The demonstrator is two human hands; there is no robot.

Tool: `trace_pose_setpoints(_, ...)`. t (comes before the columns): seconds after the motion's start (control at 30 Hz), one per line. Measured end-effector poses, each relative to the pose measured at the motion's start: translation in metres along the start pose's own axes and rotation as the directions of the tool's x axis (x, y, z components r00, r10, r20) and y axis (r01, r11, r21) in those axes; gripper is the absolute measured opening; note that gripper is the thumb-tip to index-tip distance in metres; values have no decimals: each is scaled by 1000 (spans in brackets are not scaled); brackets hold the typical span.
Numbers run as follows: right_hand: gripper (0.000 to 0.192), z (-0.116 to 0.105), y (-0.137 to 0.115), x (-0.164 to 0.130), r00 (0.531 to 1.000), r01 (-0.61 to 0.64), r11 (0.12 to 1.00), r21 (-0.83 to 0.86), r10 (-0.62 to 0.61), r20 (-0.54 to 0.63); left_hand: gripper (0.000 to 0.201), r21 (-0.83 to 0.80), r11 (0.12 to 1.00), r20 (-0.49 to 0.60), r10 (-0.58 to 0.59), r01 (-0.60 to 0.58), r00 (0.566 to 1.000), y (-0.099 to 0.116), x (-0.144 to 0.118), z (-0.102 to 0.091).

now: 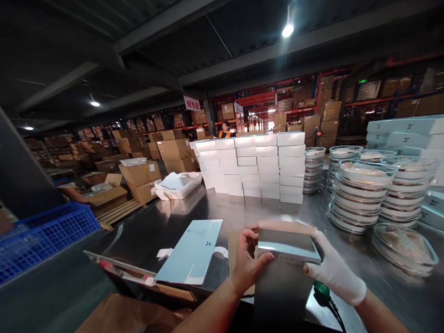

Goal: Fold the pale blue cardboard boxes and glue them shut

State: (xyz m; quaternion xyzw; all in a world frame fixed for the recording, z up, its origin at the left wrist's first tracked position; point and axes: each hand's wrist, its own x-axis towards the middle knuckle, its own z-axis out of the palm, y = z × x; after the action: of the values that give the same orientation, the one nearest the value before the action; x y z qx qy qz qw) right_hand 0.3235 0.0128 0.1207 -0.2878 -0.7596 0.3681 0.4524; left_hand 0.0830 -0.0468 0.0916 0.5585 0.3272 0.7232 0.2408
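Warehouse racking filled the background, and a steel tabletop spanned the middle of the frame. At lower centre-right, a blurred box was supported by both hands: the bare left hand pinched its left edge between thumb and fingers, and the gloved right hand gripped its right edge. The contents of this box were hidden. Judged from the layout, the white boxes, stacked at centre, appeared complete; the held box was unstacked, and round containers at right stood unboxed. These had clear covers over pale contents, not identifiable. A light-blue panel lay flat at lower centre-left. Behind it, a white basket held pale sheet-like items. At the left edge stood a blue crate; its contents could not be determined.
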Motion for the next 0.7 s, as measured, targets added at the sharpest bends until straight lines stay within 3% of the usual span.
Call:
trace_pose_setpoints(0.07,66,-4,16,-8,996,83,996,-43,-84,-12,56,-6,999,5,36,-36,999,-3,1,-4)
trace_pose_setpoints(0.13,38,-2,20,-15,978,209,977,-50,-210,-5,43,64,988,92,136,-143,986,-1,1,-12)
trace_pose_setpoints(0.23,26,7,10,-21,906,423,905,-30,-422,32,23,150,939,204,275,-308,940,10,5,-29)
trace_pose_setpoints(0.33,28,22,-2,-20,832,552,829,-84,-555,-17,15,290,879,363,265,-378,893,32,17,-41)
trace_pose_setpoints(0.4,36,33,-7,-19,777,623,767,-155,-630,1,28,452,771,537,167,-448,827,50,26,-40)
trace_pose_setpoints(0.47,54,39,-6,-17,732,680,711,-180,-670,122,50,539,664,668,37,-518,743,68,32,-32)
trace_pose_setpoints(0.5,66,37,-3,-15,730,683,710,-172,-654,199,58,551,639,708,-16,-537,706,75,33,-29)
trace_pose_setpoints(0.53,77,30,3,-12,757,649,739,-180,-604,248,63,550,633,729,-46,-544,683,80,35,-28)
trace_pose_setpoints(0.57,85,17,11,-8,821,567,790,-231,-520,236,63,556,636,723,-51,-536,689,83,37,-30)
trace_pose_setpoints(0.6,86,-2,22,-4,900,436,842,-319,-405,160,62,579,640,680,-37,-505,732,84,39,-36)
trace_pose_setpoints(0.63,81,-26,34,1,961,265,872,-412,-276,33,63,619,647,581,4,-445,814,82,42,-45)
trace_pose_setpoints(0.67,69,-54,45,3,974,55,862,-504,-156,-162,67,655,667,426,62,-355,903,77,44,-57)
trace_pose_setpoints(0.7,57,-84,57,3,946,-81,837,-542,-107,-307,75,668,709,214,107,-226,971,70,47,-70)
